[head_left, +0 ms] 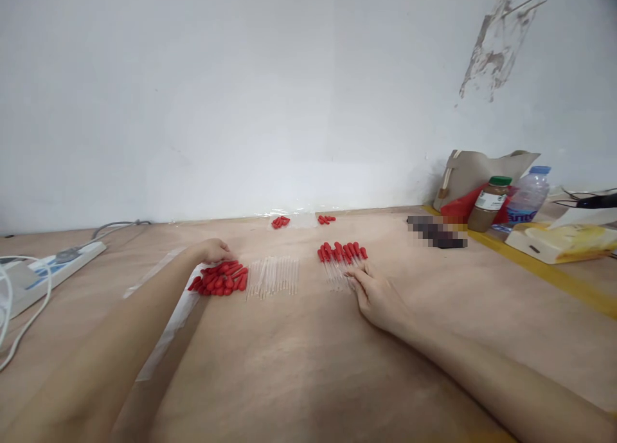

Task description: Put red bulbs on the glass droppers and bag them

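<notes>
A heap of red rubber dropper bulbs (224, 279) lies left of centre. My left hand (214, 251) is at its back edge, fingers curled together; what they hold, if anything, is hidden. Beside the heap, thin clear tubes (273, 276) lie side by side in a row. Farther right is a row of droppers (337, 255), clear tubes with red bulbs on their far ends. At the right end of that row, my right hand (378, 295) pinches the tube of a dropper between thumb and fingers.
Two small groups of red bulbs (280, 222) lie on clear plastic (301, 220) by the wall. At left is a power strip (62, 269) with cables. At right stand a green-capped bottle (489, 205), a clear bottle (530, 195), a bag (482, 166) and a yellow-white packet (562, 240).
</notes>
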`<act>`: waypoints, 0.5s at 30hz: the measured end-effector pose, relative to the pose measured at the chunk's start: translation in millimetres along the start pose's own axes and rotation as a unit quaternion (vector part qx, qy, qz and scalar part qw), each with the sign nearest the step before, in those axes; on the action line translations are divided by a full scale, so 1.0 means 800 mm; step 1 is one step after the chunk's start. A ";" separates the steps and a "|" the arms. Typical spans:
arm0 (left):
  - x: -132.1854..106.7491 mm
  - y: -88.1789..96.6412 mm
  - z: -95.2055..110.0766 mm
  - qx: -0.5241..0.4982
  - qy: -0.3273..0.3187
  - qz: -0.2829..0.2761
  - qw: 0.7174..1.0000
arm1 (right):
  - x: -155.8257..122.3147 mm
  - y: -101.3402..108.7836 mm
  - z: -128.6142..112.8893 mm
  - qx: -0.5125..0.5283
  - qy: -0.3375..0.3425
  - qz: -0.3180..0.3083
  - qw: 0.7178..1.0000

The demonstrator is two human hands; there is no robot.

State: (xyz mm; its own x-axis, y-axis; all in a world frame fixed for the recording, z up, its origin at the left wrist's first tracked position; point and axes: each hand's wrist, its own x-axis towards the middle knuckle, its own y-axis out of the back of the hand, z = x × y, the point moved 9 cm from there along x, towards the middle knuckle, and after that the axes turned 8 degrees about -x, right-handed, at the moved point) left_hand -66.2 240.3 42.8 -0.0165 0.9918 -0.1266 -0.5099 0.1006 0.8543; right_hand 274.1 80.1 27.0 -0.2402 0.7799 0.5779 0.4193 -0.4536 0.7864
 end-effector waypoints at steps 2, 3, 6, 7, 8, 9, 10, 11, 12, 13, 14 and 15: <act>0.001 -0.006 -0.003 -0.009 0.017 -0.018 1.000 | 0.001 -0.004 0.004 0.005 -0.005 -0.002 1.000; 0.001 -0.008 -0.004 -0.013 0.021 -0.023 0.999 | 0.002 -0.006 0.005 0.006 -0.007 -0.003 1.000; 0.002 -0.010 -0.005 -0.030 0.021 -0.021 0.999 | 0.002 -0.010 0.010 0.005 -0.010 -0.002 1.000; 0.002 -0.009 -0.005 -0.037 0.019 -0.016 0.999 | 0.001 -0.010 0.011 0.004 -0.010 -0.001 1.000; 0.002 -0.009 -0.004 -0.045 0.016 -0.008 0.999 | 0.001 -0.010 0.012 0.002 -0.008 0.001 1.000; 0.001 -0.007 -0.004 -0.054 0.013 0.001 0.998 | 0.000 -0.010 0.012 0.000 -0.006 0.002 1.000; 0.000 -0.006 -0.004 -0.064 0.012 0.011 0.998 | 0.000 -0.010 0.012 -0.001 -0.003 0.002 1.000; -0.001 -0.004 -0.005 -0.075 0.013 0.023 0.997 | -0.001 -0.010 0.012 -0.002 -0.001 0.003 1.000; -0.004 -0.003 -0.005 -0.087 0.014 0.036 0.995 | -0.001 -0.010 0.012 -0.003 0.001 0.004 1.000; -0.006 -0.001 -0.007 -0.100 0.016 0.050 0.994 | -0.002 -0.010 0.011 -0.004 0.004 0.004 1.000; -0.009 -0.001 -0.009 -0.115 0.020 0.064 0.991 | -0.002 -0.009 0.011 -0.004 0.006 0.005 1.000; -0.012 0.000 -0.011 -0.130 0.026 0.078 0.988 | -0.002 -0.009 0.010 -0.003 0.009 0.007 1.000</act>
State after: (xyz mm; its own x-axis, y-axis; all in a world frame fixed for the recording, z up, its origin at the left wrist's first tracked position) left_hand -73.7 229.7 39.2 -0.1526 0.9877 -0.0343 -0.7015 -0.0838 0.7077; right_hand 278.3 85.4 18.8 -0.2507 0.7658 0.5923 0.4171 -0.4667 0.7799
